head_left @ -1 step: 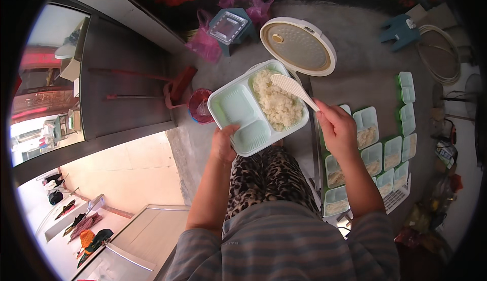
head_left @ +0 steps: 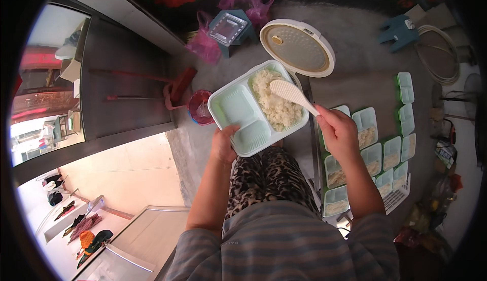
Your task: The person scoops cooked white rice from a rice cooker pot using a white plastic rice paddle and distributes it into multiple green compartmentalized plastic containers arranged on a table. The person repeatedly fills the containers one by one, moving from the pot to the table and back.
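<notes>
Hands (head_left: 339, 130): two, one left and one right
Held tray (head_left: 236, 104): one
Compartments (head_left: 253, 139) in it: three, one with rice (head_left: 276, 109), two bare
Rice paddle (head_left: 290, 92): one
Trays on the right (head_left: 365, 119): at least ten, some partly hidden
Round lid (head_left: 299, 50): one
Blue-grey stools (head_left: 396, 33): two
Clear container (head_left: 228, 28): one
Pink bags (head_left: 205, 47): at least two
Red bucket (head_left: 202, 102): one
White basket (head_left: 398, 198): one

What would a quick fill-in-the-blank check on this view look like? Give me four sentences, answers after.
1. The left hand holds a pale green tray with ____ compartments.
2. Rice lies in ____ of those compartments.
3. The right hand grips the white paddle by its ____.
4. More trays are on the person's ____ side.

Missing words: three; one; handle; right.
</notes>
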`<state>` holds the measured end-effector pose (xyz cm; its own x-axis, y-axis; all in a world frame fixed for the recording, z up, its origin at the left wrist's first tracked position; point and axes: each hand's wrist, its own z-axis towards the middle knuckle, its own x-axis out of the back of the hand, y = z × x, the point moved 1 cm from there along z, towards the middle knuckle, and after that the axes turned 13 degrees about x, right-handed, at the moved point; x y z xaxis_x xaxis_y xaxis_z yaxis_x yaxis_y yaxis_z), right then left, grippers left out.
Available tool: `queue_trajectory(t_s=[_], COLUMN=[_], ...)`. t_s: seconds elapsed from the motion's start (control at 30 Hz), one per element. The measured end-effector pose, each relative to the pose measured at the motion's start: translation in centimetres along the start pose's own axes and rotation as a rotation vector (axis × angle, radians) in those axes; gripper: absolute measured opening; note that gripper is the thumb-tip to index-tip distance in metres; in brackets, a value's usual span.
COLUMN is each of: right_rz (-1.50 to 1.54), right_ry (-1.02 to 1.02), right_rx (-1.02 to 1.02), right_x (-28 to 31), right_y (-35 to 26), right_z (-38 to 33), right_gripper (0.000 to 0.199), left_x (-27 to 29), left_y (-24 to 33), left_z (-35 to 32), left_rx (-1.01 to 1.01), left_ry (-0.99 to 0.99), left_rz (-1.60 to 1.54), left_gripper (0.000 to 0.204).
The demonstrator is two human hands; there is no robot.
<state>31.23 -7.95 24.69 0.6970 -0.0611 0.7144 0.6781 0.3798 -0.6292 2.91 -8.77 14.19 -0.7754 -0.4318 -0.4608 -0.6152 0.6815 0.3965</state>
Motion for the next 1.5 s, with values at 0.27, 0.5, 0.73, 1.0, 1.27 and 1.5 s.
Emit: queue_trajectory(t_s=[0.27, 0.5, 0.73, 1.0, 1.27, 1.5], right_rz=[-0.173, -0.236, -0.229, -0.305, -0.456, -0.435], right_ry=[0.119, 0.166, 0.125, 0.422, 0.457, 0.424], right_rx=[-0.038, -0.070, -0.078, -0.117, -0.137, -0.072], right_x=[2.2, 3.2, 5.1, 5.2, 4.6, 3.9], right_y=[-3.3, -7.1, -12.0, -13.9, -17.0, -17.3], right_z=[-0.5, -2.9, -5.0, -5.8, -9.4, -7.2], right_gripper=[0.024, 0.023, 0.023, 0.024, 0.031, 0.033], left_x=[-1.0, -2.2, -2.7, -2.0, -2.3, -3.4], left_y=[1.3, 3.5, 5.1, 4.2, 4.3, 4.1], left_z=[-1.7, -4.4, -8.5, -9.4, -10.6, -10.4], left_rx=[0.030, 0.012, 0.113, 0.194, 0.189, 0.186], left_ry=[-0.095, -0.176, -0.255, -0.349, -0.378, -0.328], left_rz=[0.069, 0.146, 0.249, 0.298, 0.241, 0.223], left_gripper=[0.040, 0.037, 0.038, 0.039, 0.040, 0.039])
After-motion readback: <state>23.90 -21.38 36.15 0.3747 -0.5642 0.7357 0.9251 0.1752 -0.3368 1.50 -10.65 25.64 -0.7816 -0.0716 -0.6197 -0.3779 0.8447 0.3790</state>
